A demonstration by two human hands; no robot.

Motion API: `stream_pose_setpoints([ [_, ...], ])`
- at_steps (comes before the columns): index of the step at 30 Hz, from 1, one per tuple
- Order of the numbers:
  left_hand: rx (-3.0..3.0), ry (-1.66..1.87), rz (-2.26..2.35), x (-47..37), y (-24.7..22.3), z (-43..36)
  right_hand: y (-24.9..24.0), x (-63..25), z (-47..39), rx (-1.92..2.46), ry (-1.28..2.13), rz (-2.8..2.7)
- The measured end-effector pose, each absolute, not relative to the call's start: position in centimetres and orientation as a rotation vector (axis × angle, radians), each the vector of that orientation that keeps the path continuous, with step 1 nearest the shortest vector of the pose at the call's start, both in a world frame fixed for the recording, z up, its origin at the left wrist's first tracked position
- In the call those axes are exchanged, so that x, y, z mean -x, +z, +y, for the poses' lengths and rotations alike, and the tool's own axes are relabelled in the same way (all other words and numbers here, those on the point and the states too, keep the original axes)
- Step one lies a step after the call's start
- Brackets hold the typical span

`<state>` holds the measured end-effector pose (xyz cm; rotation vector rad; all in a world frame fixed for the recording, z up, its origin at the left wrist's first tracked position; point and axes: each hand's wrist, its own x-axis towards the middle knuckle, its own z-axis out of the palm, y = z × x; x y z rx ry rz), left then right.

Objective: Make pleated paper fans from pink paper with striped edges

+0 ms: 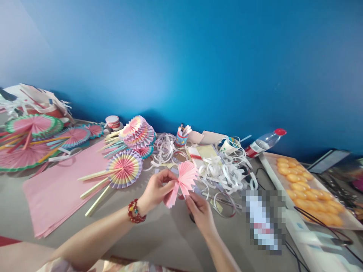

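Between my hands a pink pleated paper fan (187, 176) is partly spread, its folds splayed toward the upper right. My left hand (159, 189), with a red bead bracelet (136, 211) at the wrist, pinches its left side. At its lower edge the fingers of my right hand (200, 212) close on the paper. Something dark shows under the right fingers, too hidden to name. Left of my hands lies a finished round fan (124, 169) in yellow, pink and purple with pale stick handles.
Pink paper sheets (62, 189) lie at the left, near more round fans (31, 126). Behind my hands are white paper strips (224, 173) and a cup of pens (183, 135). A red-capped bottle (265, 142) leans near a tray of yellow oval pieces (283, 189) at the right.
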<state>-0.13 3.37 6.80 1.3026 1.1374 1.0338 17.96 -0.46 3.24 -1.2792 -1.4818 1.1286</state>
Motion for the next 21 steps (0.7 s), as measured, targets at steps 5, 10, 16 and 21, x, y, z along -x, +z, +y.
stream_pose_setpoints([
  [5,-1.105,1.035,1.022,-0.4,6.2,3.6,3.5,-17.9,-0.3,1.128,1.295,-1.338],
  [10,-1.239,1.018,1.078,-0.6,6.5,3.5,2.4,-17.3,0.5,1.12,1.279,-1.163],
  [16,-1.665,1.067,1.282,-0.4,7.1,2.7,1.4,-17.1,0.6,1.201,1.191,-1.206],
  [21,-1.658,1.095,1.259,-0.6,7.1,2.6,1.3,-17.2,0.6,1.244,1.015,-1.262],
])
